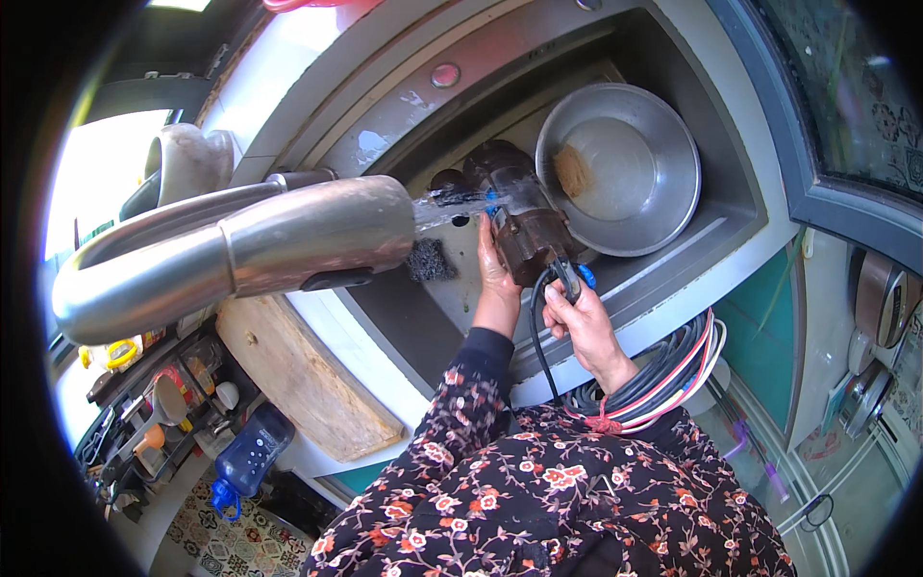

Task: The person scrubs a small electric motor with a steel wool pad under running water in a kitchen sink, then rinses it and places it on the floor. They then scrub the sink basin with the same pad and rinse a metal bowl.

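Note:
A brown metal pump [532, 234], probably a submersible one, is held tilted in the sink as water from the faucet [317, 234] runs onto it. My left hand [497, 267] supports its left side, fingers partly hidden behind the body. At its near end, my right hand [585, 324] grips a grey handle-like part [567, 280] beside a blue piece [587, 276]. A black cable [537, 339] runs down from that end. The tied cable coil [660, 375], with black, red and white strands, hangs around my right forearm.
A steel basin [620, 169] with a tan scrubbing pad [572, 172] stands in the sink [404, 324], right of the pump. A dark scouring pad [430, 261] lies left. Beyond the counter's left part are a wooden cutting board [310, 382] and blue bottle [252, 451]. An open window frame [829, 198] juts in at right.

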Available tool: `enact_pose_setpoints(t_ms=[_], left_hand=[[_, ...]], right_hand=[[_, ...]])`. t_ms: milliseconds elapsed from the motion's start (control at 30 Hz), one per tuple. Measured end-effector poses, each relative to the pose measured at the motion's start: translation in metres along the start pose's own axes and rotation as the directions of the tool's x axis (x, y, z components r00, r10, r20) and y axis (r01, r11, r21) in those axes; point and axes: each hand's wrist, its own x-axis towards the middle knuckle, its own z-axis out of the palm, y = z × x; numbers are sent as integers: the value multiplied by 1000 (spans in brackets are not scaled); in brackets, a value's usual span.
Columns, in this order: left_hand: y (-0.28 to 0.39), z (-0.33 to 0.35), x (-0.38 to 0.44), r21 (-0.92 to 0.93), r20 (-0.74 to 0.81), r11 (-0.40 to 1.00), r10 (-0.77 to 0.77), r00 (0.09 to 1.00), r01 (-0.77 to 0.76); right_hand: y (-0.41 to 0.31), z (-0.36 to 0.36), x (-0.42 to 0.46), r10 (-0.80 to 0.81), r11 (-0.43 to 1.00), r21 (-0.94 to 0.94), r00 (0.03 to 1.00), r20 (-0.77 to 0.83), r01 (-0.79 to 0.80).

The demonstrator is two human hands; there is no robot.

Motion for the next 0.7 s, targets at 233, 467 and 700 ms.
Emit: enact_pose_setpoints(t_ms=[233,467,700], left_hand=[[30,-20,10,75,-278,997,4,960,18],[51,31,6,411,-501,860,-66,863,304],[46,-6,55,325,-394,945,169,904,-34]], right_hand=[[-6,7,9,2,910,406,981,193,-82],[5,-11,13,73,776,602,976,207,-186],[13,-18,21,62,433,862,963,262,-263]])
